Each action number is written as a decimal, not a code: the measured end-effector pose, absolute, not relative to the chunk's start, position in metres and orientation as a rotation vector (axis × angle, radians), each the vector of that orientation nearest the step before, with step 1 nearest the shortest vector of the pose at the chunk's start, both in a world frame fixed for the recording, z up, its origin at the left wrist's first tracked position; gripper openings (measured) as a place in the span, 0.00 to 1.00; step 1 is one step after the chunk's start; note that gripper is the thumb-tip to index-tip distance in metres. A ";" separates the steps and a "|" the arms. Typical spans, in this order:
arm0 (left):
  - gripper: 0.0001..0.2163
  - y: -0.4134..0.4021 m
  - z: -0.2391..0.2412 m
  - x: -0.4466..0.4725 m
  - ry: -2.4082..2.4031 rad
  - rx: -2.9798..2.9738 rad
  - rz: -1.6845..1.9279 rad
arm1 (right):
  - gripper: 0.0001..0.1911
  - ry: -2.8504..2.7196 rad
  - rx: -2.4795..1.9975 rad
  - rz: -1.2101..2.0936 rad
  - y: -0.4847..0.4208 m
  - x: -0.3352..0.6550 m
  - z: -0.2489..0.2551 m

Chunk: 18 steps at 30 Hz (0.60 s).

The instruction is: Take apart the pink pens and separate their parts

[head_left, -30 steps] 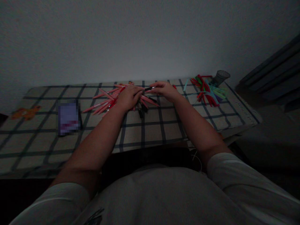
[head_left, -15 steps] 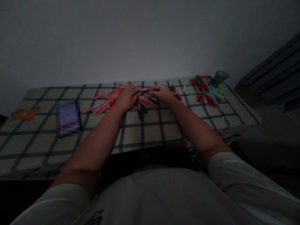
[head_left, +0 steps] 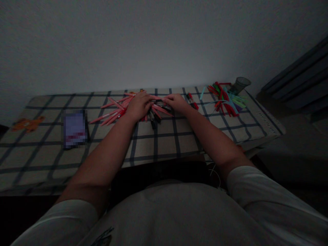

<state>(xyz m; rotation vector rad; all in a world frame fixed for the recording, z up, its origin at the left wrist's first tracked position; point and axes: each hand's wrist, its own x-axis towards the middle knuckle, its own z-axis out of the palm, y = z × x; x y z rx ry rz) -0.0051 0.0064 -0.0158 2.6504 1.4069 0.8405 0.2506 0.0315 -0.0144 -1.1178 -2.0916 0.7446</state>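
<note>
A dark pen (head_left: 158, 100) lies level between my two hands, over a spread of pink pens (head_left: 110, 116). My left hand (head_left: 139, 105) rests above this pile, its thumb and fingers closed at the pen's left end. At the other end, the fingertips of my right hand (head_left: 176, 102) pinch it. Under and in front of my hands are several black pens (head_left: 153, 122), pointing toward me. Dim light and my fingers hide the pen's exact ends.
A checked cloth covers the table (head_left: 164, 145). To the left are a tablet-like device (head_left: 74, 130) with a blurred screen and an orange shape (head_left: 28, 124). Rightward lie red and black pens (head_left: 192, 101), colourful strips (head_left: 225, 100) and a clear cup (head_left: 240, 85). A wall stands behind.
My right hand and the pen's right end have shifted very slightly. My left hand stays in place over the pile.
</note>
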 end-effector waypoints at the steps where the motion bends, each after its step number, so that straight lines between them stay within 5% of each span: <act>1: 0.17 0.006 -0.015 -0.004 1.409 2.646 0.839 | 0.20 -2.107 -1.129 0.739 0.032 0.251 -0.015; 6: 0.18 0.000 -0.011 0.001 1.427 2.603 0.807 | 0.23 -2.092 -1.165 0.715 0.037 0.251 -0.021; 18: 0.17 -0.002 -0.012 0.004 1.453 2.516 0.875 | 0.11 -1.988 -1.109 0.701 0.030 0.251 -0.023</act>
